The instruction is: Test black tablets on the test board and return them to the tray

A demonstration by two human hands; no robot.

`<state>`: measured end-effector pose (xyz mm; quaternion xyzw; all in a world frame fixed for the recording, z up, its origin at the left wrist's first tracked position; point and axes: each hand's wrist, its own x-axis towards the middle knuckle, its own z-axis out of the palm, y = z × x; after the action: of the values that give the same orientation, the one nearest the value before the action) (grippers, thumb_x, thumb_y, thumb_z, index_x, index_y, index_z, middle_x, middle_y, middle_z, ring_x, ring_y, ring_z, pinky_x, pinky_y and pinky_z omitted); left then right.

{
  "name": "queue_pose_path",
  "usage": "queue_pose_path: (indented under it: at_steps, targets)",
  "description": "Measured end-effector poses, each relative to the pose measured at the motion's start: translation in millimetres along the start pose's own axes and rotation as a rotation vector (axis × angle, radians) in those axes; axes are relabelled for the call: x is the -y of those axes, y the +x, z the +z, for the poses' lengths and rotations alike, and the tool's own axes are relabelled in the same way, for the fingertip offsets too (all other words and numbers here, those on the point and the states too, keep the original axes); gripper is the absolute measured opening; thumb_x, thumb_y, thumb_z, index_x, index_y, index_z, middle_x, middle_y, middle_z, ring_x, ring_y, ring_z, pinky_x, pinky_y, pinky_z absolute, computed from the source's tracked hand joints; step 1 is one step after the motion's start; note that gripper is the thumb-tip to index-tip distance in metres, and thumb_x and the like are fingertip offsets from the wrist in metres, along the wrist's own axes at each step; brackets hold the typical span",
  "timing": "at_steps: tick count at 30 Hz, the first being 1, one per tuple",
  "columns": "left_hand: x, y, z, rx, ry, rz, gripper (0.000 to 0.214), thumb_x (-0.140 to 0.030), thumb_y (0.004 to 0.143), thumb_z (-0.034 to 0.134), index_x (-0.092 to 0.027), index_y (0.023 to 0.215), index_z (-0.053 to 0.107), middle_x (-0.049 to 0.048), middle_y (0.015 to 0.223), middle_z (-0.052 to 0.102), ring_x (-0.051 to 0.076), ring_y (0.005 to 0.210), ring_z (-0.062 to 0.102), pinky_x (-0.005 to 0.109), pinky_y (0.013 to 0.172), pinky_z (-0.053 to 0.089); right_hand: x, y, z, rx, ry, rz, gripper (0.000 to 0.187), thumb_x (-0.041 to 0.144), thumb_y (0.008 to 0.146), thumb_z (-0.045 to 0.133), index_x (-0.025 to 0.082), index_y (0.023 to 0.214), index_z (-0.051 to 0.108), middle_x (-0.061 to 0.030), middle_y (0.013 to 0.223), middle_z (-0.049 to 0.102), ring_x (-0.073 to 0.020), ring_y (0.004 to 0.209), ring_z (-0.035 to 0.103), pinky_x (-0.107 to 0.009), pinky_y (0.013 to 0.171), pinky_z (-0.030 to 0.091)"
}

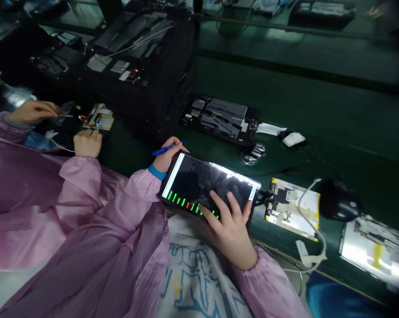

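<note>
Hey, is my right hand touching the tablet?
Touching. The head view shows the right hand lying against the tablet's lower edge, its fingers spread over the screen.

Smock: pale pink, fine stripes (pixel 120 260) | wristband: bright blue (pixel 157 172) | pen: blue (pixel 168 148) | tablet screen: black, green bars, one red bar (pixel 189 202) | bench mat: dark green (pixel 318 106)

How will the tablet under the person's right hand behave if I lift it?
The tablet will probably feel stiff, since it looks like a flat rigid slab. Its glossy glass screen is likely slippery and fragile. The black cable at its right edge may tug if lifted.
</note>
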<state>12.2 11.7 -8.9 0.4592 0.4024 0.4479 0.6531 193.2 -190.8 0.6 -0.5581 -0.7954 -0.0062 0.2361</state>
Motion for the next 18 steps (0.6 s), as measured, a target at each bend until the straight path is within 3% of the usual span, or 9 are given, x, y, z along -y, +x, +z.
queue_pose_path:
  at_steps: [18]
  targets:
    - [3.0,-1.5,0.1,-0.01,-0.014,0.0,0.032,-0.04,0.077,0.066,-0.02,0.077,0.041,-0.0002,0.069,0.068,0.011,0.053,0.057,0.021,0.049,0.039,0.0,0.9,-2.5,0.026,0.025,0.04,0.017,0.028,0.082,0.064,0.026,0.099,0.064,-0.0073,0.135,0.054,-0.0347,0.138,0.028,-0.069,0.109,0.009]
